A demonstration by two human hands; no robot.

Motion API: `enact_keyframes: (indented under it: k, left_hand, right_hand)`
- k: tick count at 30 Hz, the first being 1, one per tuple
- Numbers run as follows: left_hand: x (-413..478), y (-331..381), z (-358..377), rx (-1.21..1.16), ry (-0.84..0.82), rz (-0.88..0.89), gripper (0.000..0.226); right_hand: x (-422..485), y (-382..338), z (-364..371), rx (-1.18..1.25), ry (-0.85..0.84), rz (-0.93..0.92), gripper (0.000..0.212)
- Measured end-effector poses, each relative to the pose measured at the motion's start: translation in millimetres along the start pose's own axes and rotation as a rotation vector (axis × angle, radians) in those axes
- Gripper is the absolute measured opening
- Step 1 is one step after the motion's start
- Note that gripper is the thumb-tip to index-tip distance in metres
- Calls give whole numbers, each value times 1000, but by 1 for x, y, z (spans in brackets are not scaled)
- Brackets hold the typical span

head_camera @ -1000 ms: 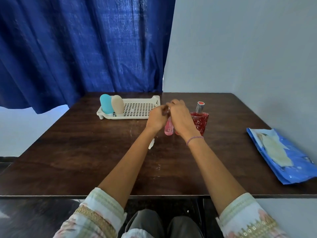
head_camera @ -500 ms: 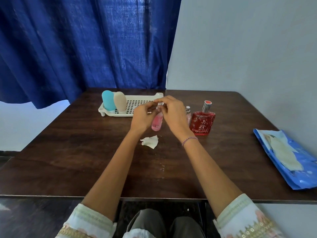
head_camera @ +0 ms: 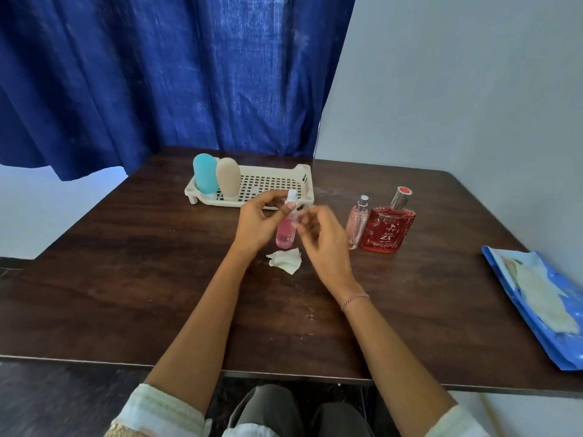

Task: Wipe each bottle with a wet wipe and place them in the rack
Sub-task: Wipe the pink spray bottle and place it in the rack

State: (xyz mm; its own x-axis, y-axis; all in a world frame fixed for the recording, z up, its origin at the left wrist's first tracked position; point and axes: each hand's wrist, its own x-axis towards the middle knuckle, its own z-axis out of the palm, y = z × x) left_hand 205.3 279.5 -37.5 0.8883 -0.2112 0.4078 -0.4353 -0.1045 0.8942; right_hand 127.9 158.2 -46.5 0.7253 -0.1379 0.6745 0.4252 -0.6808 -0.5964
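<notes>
rack, far left: the white rack (head_camera: 277, 184) already had 2 bottles standing in its left end, a teal bottle (head_camera: 206, 173) and a beige bottle (head_camera: 228, 177), touching side by side, rest of the grid was free
left hand: the left hand (head_camera: 258, 222) was closed round the pink spray bottle (head_camera: 286, 234), thumb up by the white nozzle, holding it upright just above the table (head_camera: 126, 279)
wipe: the used wet wipe (head_camera: 285, 260) lay crumpled on the table right under that bottle, nobody touching it
right hand: the right hand (head_camera: 318, 234) was blurry, fingers loosely curled just beside the bottle, couldn't tell if it was pinching anything
still waiting: a slim pink perfume bottle (head_camera: 356, 223) and a red perfume bottle (head_camera: 387, 230) stood touching, right of the hands
far right: blue wipes pack (head_camera: 536, 304) near the table edge
how i'd do it: looked wiped already imo, so set it upright next to the beige one, bottom flat on the grid so it won't tip
</notes>
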Motion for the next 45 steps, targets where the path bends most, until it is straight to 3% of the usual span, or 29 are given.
enact_keyframes:
  k: [2, 5, 11, 14, 17, 19, 23, 26, 31, 40, 45]
  left_hand:
    - [1, -1, 0, -4, -8, 14, 25]
    - [0, -3, -1, -11, -4, 28, 20]
    - [3, -7, -4, 36, -3, 61, 15]
    - [4, -8, -4, 41, 20, 91, 12]
    - [4, -8, -4, 25, 18, 106, 12]
    - [3, -6, -4, 9, 9, 102, 13]
    - [3, -6, -3, -93, -10, 29, 23]
    - [5, -5, -3, -126, -11, -12, 26]
    - [4, -3, -4, -169, -27, 16, 20]
    - [-3, 2, -4, -186, -86, 57, 16]
    - [0, 0, -3, -198, -43, 16, 19]
  right_hand:
    - [-4, 6, 1, -27, -194, -22, 9]
    - [-6, 8, 5, -95, -405, -63, 16]
    - [-4, 17, 8, -202, -568, -55, 44]
    - [-3, 17, 9, -210, -602, -51, 42]
    - [-2, 14, 8, -245, -596, -102, 27]
    - [0, 11, 5, -228, -507, -167, 19]
    - [1, 3, -3, 12, 7, -130, 17]
    - [6, 6, -6, 4, 217, -45, 24]
    - [1, 9, 3, -105, 134, -113, 33]
    - [0, 3, -4, -295, -9, -252, 27]
    - [-10, 9, -13, -462, -226, -440, 26]
